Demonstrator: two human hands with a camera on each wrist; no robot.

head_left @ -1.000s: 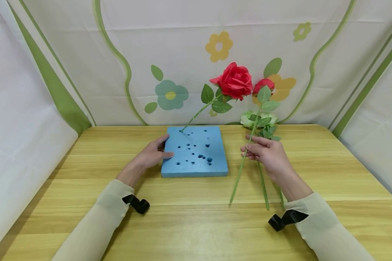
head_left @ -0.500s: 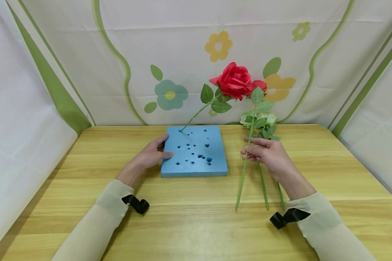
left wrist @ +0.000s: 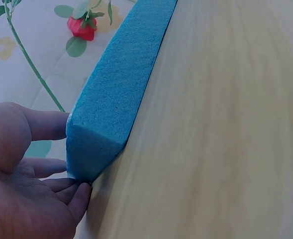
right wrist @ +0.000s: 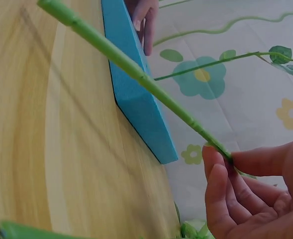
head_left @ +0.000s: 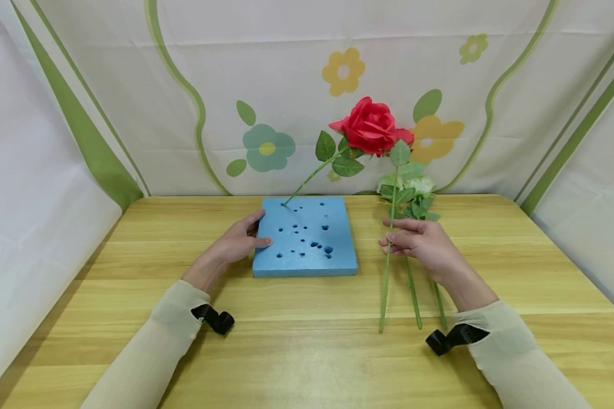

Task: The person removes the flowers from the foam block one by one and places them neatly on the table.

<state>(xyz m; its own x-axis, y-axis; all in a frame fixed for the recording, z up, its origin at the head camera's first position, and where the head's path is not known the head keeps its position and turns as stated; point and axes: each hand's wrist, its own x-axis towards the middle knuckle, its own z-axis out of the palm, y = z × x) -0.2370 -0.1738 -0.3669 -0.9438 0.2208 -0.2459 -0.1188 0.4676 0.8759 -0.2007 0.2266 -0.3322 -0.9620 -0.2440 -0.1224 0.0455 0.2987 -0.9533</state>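
My left hand [head_left: 237, 241] grips the left edge of a blue foam block [head_left: 286, 267], thumb on its top and fingers against its side. A large red rose [head_left: 369, 128] leans to the right, its stem stuck in a hole at the block's back left. To the right of the block, my right hand [head_left: 424, 247] pinches the green stem [right wrist: 151, 87] of a second red rose [head_left: 406, 138] between thumb and fingers. That rose stands nearly upright in the head view, its bloom partly hidden behind the large one. Its lower stem end hangs free above the table.
Pale green flowers [head_left: 420, 185] lie at the back right of the wooden table [head_left: 307, 358], their stems [head_left: 413, 301] running forward beneath my right hand. Several holes dot the block's top. A white curtain with printed flowers [head_left: 268, 149] hangs behind the table.
My right hand has moved slightly down, turning the rose more upright: its lower stem end swung right and its bloom left, behind the large rose. The left hand and block have stayed put.
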